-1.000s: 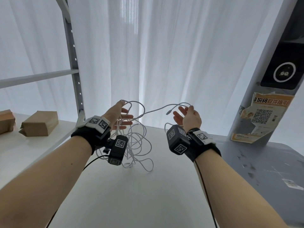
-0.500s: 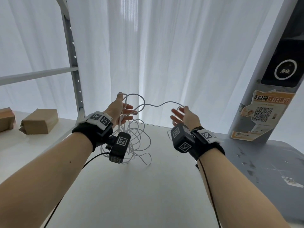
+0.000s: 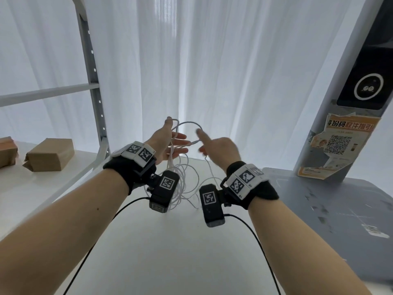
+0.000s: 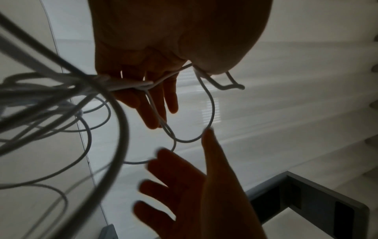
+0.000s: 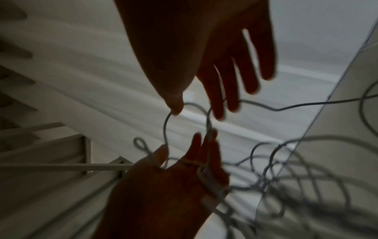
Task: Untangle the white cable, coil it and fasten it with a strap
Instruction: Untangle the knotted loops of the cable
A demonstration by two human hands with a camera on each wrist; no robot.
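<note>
The white cable loops over my left thumb and across the palm, and the rest hangs in a tangle down to the table. My left hand is raised with the thumb up and the fingers straight; the cable is draped on it, not gripped. My right hand is close beside it, its back towards me and its fingers spread. The right thumb tip touches the small loop of cable between the hands. The picture of the right hand is blurred.
The white table lies under the hands, with a grey scuffed table adjoining on the right. Cardboard boxes sit at the left beside a metal shelf post. A pillar with a poster stands at the right.
My right hand has swung left towards the left hand and turned its back to me. The cable span between the hands has shrunk to a small loop. The left hand rose slightly.
</note>
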